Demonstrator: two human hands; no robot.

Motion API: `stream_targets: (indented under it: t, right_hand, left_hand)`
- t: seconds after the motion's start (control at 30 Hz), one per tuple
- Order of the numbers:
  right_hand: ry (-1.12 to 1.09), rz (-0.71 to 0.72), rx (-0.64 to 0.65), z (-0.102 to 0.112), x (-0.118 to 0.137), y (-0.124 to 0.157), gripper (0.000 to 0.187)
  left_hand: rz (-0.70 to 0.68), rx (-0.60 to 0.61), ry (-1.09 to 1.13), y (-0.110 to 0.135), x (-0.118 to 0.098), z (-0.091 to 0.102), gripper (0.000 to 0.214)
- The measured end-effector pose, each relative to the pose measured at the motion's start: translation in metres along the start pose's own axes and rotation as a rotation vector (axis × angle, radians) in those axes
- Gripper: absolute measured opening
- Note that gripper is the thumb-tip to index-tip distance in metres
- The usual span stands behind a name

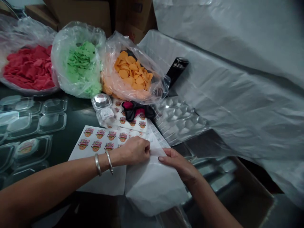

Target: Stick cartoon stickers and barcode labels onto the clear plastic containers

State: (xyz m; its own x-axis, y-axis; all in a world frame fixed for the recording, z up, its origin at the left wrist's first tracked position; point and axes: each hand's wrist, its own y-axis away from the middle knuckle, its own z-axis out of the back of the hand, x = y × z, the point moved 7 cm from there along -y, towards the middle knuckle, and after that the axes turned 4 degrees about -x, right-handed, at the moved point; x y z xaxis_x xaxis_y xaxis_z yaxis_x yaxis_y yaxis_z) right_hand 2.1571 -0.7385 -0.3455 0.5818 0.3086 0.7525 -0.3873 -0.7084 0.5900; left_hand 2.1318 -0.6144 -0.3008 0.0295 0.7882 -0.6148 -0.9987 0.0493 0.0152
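My right hand (178, 163) pinches the edge of a white paper sheet (156, 186), thumb on top and fingers beneath. The sheet bends down toward me. My left hand (136, 150), with two silver bangles on the wrist, is closed against the upper part of that sheet. Its fingertips are curled out of sight, so what they grip is hidden. Under the left forearm lies a sheet of round printed stickers (96, 145) with colourful logos. Just beyond it is another sticker sheet (142, 125), partly covered by a black and pink fabric item (137, 110).
Clear plastic bags hold red pieces (30, 68), green pieces (82, 63) and orange discs (133, 72). Clear plastic containers (52, 122) cover the left; small lidded ones (103, 110) sit mid-table. A black can (178, 71), clear trays (180, 120) and an open box (256, 202) are right.
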Motion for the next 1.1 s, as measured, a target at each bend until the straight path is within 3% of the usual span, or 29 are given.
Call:
stream_targets:
  t: [0.2, 0.3, 0.47, 0.6, 0.73, 0.83, 0.97, 1.1]
  right_hand:
    - [-0.048, 0.018, -0.014, 0.007, -0.01, 0.007, 0.044]
    - [-0.057, 0.034, -0.079, 0.012, -0.013, 0.006, 0.043]
    - [-0.024, 0.055, -0.136, 0.011, -0.009, 0.001, 0.043]
    - [-0.011, 0.065, -0.112, 0.01, -0.006, -0.003, 0.042]
    - [0.005, 0.044, -0.05, 0.012, -0.009, -0.006, 0.042]
    - [0.022, 0.059, -0.028, 0.016, -0.013, -0.006, 0.041]
    - [0.041, 0.068, -0.065, 0.022, -0.022, -0.004, 0.043]
    - [0.044, 0.06, -0.12, 0.022, -0.025, -0.003, 0.048]
  left_hand:
    - [0.068, 0.06, 0.195, -0.005, 0.011, 0.005, 0.018]
    - [0.022, 0.111, 0.309, -0.001, 0.011, 0.004, 0.012]
    - [0.011, 0.126, 0.273, 0.006, 0.007, -0.001, 0.011]
    - [0.039, 0.142, 0.261, 0.004, 0.011, -0.001, 0.011]
    - [0.035, 0.238, 0.352, 0.002, 0.012, -0.002, 0.015]
    - [-0.007, 0.189, 0.271, -0.002, 0.008, 0.004, 0.014]
    - [0.051, 0.088, 0.242, -0.007, 0.012, 0.01, 0.012]
    - [-0.042, 0.165, 0.339, -0.003, 0.009, 0.002, 0.009]
